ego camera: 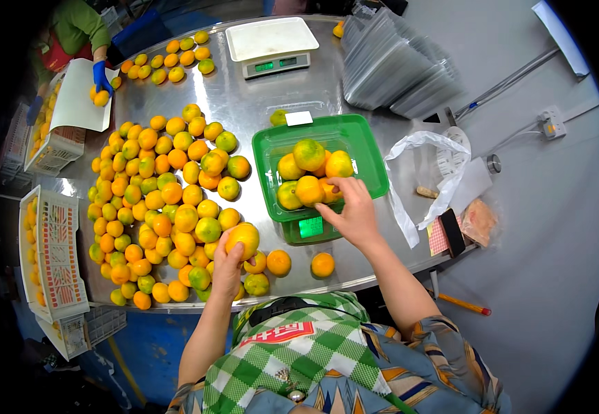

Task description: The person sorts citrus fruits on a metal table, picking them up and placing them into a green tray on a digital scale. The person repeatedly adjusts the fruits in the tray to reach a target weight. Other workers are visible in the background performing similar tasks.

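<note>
My left hand (224,274) holds a yellow-orange mandarin (243,240) above the front of the loose pile of mandarins (162,226). At the green scale, my right hand (356,215) has its thumb and forefinger around a mandarin (333,190), partly hidden by the fingers. That fruit sits among several others in a clear plastic tray (278,145). The tray rests in the green pan (377,171) of a digital weighing scale (291,233) with a lit display. A greenish mandarin (308,154) tops the heap. Between me and the scale lie loose mandarins (322,265) on the metal table (237,98).
A white scale (272,39) stands at the back, beside stacked clear plastic trays (392,62). White crates (53,253) line the left edge. A co-worker's blue-gloved hand (101,77) reaches fruit at upper left. A white plastic bag (400,207) and a phone (452,233) lie right.
</note>
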`<state>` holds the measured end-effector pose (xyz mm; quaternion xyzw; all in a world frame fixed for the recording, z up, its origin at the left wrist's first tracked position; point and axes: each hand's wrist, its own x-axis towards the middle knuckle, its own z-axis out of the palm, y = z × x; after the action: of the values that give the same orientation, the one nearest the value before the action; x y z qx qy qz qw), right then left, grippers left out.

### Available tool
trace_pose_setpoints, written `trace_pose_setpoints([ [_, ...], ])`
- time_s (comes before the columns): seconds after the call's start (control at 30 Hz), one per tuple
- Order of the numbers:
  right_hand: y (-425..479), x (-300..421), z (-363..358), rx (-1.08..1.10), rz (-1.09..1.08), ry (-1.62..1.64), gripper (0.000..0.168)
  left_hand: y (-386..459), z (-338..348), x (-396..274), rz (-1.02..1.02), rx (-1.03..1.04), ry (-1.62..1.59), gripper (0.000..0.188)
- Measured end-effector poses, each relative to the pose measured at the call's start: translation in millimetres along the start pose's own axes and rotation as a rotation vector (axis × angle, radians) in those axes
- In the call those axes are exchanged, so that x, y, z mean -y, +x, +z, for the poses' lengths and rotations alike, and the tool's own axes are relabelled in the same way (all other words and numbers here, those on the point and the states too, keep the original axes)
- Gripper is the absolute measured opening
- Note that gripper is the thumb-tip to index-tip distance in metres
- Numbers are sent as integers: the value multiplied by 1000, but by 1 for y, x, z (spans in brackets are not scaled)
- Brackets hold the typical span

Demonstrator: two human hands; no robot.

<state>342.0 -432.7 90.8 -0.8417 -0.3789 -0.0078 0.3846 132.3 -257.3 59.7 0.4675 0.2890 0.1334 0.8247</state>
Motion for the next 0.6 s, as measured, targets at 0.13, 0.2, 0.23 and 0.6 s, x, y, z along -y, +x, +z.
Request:
trace_pose_setpoints([
  [0.13, 7, 11, 20, 26, -18, -169, 58, 9, 15, -5, 84, -24, 115, 54],
  [0.2, 7, 10, 27, 60, 18, -170, 60, 14, 24, -7, 141, -24, 193, 57],
  [0.23, 7, 10, 29, 78, 35, -171, 61, 18, 27, -7, 153, -8, 233, 59],
  [0.6, -24, -26, -35, 140, 671, 1658, 53, 71, 83, -17, 547, -6, 1096, 73],
])
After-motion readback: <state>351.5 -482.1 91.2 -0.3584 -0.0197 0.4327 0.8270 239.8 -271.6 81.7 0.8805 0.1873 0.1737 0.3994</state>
